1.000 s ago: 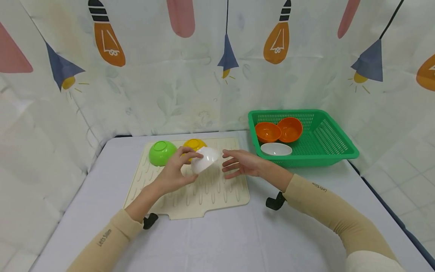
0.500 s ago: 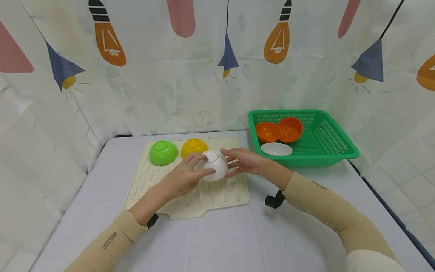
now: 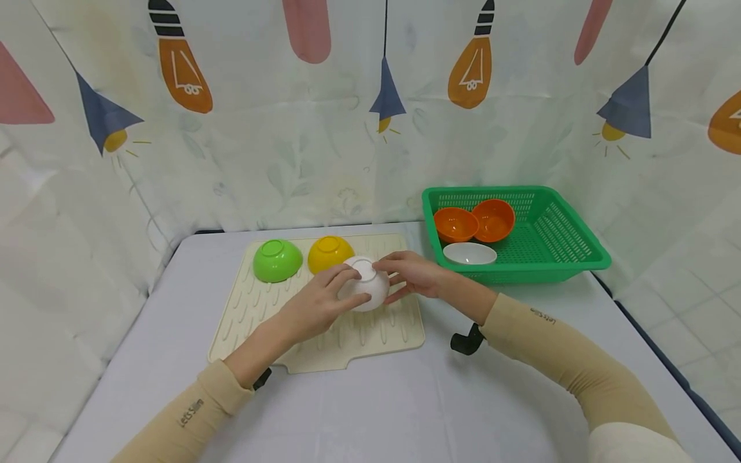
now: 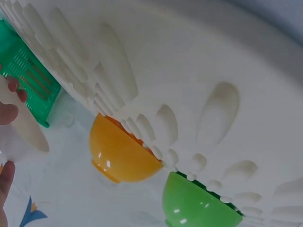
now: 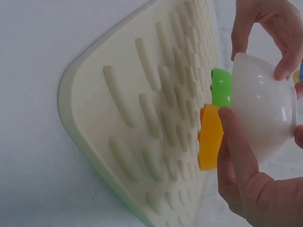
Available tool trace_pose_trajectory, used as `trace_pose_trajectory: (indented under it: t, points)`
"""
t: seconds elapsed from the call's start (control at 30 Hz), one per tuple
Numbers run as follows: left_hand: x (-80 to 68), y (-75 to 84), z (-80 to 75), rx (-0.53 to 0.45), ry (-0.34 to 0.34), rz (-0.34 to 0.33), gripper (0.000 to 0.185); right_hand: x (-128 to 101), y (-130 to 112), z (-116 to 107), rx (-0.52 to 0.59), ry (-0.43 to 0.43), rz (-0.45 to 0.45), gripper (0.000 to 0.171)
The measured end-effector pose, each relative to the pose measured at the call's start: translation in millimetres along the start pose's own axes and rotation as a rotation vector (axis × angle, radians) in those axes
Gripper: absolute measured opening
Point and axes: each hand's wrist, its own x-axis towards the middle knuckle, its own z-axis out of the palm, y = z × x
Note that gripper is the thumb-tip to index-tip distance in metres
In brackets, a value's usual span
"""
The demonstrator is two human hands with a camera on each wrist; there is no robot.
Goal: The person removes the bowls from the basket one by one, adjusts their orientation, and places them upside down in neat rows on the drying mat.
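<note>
Bowl (image 3: 375,287), white and base-up, is hanging over the mat (image 3: 365,342), near-right of the yellow bowl (image 3: 327,254). Your left hand (image 3: 317,303) and right hand (image 3: 418,276) are pinching it. You're likely placing; next move's calling for level lowering.

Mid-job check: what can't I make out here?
Head view: the inside of the white bowl, hidden by its own wall.
Left wrist view: part of the green bowl, cut off by the bottom edge.
Right wrist view: part of the yellow bowl, hidden behind the right hand.
</note>
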Motion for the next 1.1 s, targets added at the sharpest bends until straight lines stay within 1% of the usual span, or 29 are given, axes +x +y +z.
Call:
trace_pose_trajectory:
  t: [0.13, 0.23, 0.27, 0.33, 0.5, 0.57, 0.63, 0.67, 0.77, 0.83, 0.97, 1.03, 1.1]
  points:
    - [1.4, 1.7, 0.5, -0.011, -0.008, 0.003, 0.062, -0.9, 0.9, 2.5, -0.075, 0.046, -0.025, 0.053]
    - [3.6, 2.6, 0.2, -0.016, -0.016, -0.030, 0.058, -2.5, 0.7, 3.8, -0.118, 0.071, -0.038, 0.052]
    - [4.3, 2.7, 0.2, -0.024, -0.018, -0.055, 0.058, -3.1, 0.3, 4.0, -0.123, 0.076, -0.040, 0.051]
    - [6.4, 2.6, 0.1, -0.069, -0.021, -0.136, 0.060, -3.4, 0.3, 3.8, -0.130, 0.079, -0.044, 0.052]
    - [10.7, 0.9, -0.2, -0.251, -0.029, -0.359, 0.066, -3.3, -0.9, 3.2, -0.140, 0.088, -0.039, 0.054]
    - [11.2, 0.5, -0.2, -0.300, -0.051, -0.417, 0.067, -3.9, -1.9, 3.3, -0.145, 0.092, -0.037, 0.054]
    - [11.4, -0.1, 0.2, -0.331, -0.078, -0.457, 0.068, -4.8, -3.0, 3.1, -0.154, 0.094, -0.038, 0.054]
    - [11.4, -0.4, 0.6, -0.340, -0.090, -0.472, 0.068, -5.2, -3.4, 2.9, -0.157, 0.094, -0.039, 0.054]
    - [12.9, -1.5, 1.5, -0.359, -0.106, -0.488, 0.069, -5.7, -3.9, 1.8, -0.170, 0.095, -0.042, 0.054]
    - [14.3, -3.0, 2.3, -0.366, -0.113, -0.496, 0.069, -5.2, -3.7, 0.8, -0.166, 0.098, -0.043, 0.054]
    - [16.3, -6.5, 5.3, -0.391, -0.118, -0.539, 0.069, -3.6, -2.2, -2.5, -0.158, 0.104, -0.054, 0.056]
    - [17.0, -8.7, 7.4, -0.398, -0.114, -0.557, 0.069, -2.9, -1.3, -4.2, -0.196, 0.109, -0.077, 0.059]
    - [18.1, -11.7, 9.7, -0.399, -0.103, -0.560, 0.069, -1.9, -0.1, -6.5, -0.302, 0.118, -0.135, 0.065]
